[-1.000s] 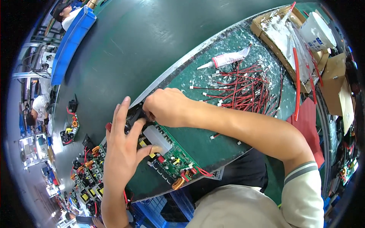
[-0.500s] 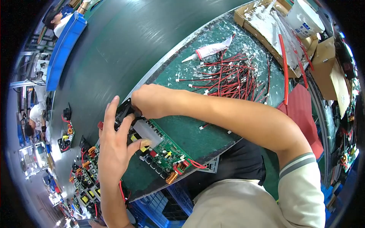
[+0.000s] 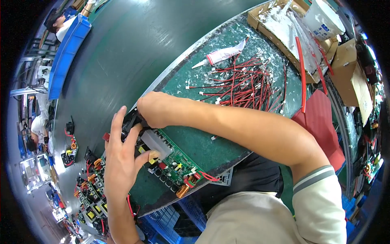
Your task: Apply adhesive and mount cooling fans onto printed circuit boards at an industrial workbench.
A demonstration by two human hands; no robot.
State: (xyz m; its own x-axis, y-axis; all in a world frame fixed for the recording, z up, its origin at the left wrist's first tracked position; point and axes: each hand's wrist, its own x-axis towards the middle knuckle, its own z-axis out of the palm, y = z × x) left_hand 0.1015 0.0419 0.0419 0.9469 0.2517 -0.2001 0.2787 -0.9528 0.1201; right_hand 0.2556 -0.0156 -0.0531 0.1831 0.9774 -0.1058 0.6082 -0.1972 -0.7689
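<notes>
A green circuit board (image 3: 180,162) lies slanted on the green table, with a pale grey block, yellow transformers, capacitors and a copper coil on it. My left hand (image 3: 122,162) lies over its left part, fingers spread and thumb against the pale block (image 3: 157,144). At the board's far end, my right hand (image 3: 152,110) is closed beside a black part (image 3: 131,118) that looks like a fan. Whatever its fingers pinch is hidden under the hand. Red wires (image 3: 209,177) stick out from the near end of the board.
Red-and-black wires (image 3: 254,85) with white connectors are heaped beyond my right forearm, by a glue tube (image 3: 225,54). A smeared cardboard tray (image 3: 280,49) and white bucket (image 3: 324,20) stand far right. More circuit boards (image 3: 87,191) crowd the left; a blue bin (image 3: 67,61) stands beyond.
My right hand has shifted slightly left and toward me at the black part. The left hand stays nearly in place on the board. The view has moved a little.
</notes>
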